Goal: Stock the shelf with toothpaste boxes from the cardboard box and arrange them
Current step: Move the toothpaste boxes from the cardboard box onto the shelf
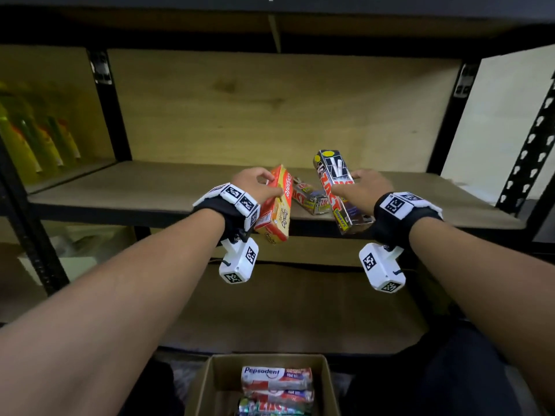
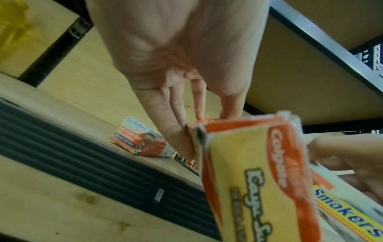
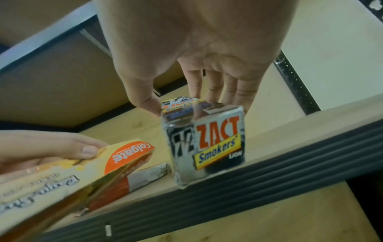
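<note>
The left hand (image 1: 258,187) is pinching the Colgate box (image 1: 274,205), the right hand (image 1: 365,189) the Zact box (image 1: 335,190) (light, crushable cartons, likely best held by their long sides)

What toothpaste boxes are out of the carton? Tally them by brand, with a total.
Colgate box: 1, in the left hand
Zact: 2, the held Zact box in the right hand, the flat Zact box on the shelf
Red-and-white box, brand unreadable: 1
Total: 4
</note>
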Available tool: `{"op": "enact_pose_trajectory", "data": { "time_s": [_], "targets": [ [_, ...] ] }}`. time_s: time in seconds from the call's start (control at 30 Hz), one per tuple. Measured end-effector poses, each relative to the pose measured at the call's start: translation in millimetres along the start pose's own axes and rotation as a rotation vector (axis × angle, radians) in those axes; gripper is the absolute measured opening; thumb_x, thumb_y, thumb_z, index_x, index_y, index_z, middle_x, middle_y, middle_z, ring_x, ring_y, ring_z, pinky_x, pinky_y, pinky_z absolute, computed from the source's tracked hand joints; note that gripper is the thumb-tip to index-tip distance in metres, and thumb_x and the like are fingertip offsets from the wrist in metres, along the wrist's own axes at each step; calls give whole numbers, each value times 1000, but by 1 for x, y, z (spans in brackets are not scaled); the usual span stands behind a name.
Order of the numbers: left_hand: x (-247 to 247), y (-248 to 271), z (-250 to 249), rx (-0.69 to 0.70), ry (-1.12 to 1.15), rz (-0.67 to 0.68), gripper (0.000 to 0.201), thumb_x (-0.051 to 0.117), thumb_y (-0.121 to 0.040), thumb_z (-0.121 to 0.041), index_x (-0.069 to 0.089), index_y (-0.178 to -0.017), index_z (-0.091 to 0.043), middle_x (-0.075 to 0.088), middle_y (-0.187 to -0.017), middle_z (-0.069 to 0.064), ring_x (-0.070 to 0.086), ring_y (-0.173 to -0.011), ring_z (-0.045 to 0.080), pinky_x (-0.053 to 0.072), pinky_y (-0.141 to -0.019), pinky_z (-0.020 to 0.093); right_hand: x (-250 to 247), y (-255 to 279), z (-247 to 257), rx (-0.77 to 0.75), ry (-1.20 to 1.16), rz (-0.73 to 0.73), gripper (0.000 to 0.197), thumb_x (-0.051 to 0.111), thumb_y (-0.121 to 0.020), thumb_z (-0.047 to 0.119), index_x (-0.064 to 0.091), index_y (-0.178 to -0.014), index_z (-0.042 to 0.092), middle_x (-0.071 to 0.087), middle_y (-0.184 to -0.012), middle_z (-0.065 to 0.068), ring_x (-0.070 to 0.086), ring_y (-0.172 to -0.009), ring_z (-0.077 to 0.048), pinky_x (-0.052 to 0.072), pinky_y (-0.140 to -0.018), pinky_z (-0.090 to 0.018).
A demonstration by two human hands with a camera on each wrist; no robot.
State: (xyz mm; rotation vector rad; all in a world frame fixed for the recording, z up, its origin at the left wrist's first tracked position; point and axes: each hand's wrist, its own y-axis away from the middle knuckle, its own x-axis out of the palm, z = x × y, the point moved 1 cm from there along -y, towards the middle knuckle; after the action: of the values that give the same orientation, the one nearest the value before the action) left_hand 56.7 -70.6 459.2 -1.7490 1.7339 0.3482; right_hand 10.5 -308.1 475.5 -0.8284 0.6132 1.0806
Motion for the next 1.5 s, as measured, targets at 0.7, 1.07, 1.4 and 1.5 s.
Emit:
{"op": "enact_pose_trajectory", "data": {
  "time_s": [0.7, 1.07, 1.4, 1.5],
  "targets": [
    [25, -117, 2, 74, -298, 4, 44, 69, -84, -43, 68, -125, -27, 62, -134, -5, 59, -116, 17, 41, -88, 17, 58, -103, -13, 18, 108, 40, 26, 67, -86, 45, 71, -106, 29, 56, -98, 7, 53, -75, -13, 31, -49, -16],
    [11, -95, 7, 101, -425, 13, 31, 61, -90, -41, 76, -108, -20, 73, -108, 0, 65, -95, 19, 49, -78, 24, 51, -83, -13, -4, 170, -20, 21, 58, -90, 37, 74, -98, 27, 72, -101, 6, 65, -85, -17, 44, -63, -20],
    [4, -20, 8, 115, -440, -24, 21, 67, -87, -34, 69, -97, -16, 68, -101, -2, 60, -85, 14, 41, -59, 21, 39, -25, -1, -12, 160, -3, 17, 58, -86, 41, 67, -75, 32, 72, -99, 0, 68, -82, -22, 55, -73, -26],
    [6, 2, 11, 118, -356, -61, 20, 68, -85, -33, 67, -94, -15, 69, -100, -1, 64, -90, 17, 47, -66, 24, 46, -4, -2, -34, 171, 27, 16, 60, -87, 38, 69, -78, 29, 71, -100, -1, 67, -84, -23, 49, -71, -24]
  ]
}}
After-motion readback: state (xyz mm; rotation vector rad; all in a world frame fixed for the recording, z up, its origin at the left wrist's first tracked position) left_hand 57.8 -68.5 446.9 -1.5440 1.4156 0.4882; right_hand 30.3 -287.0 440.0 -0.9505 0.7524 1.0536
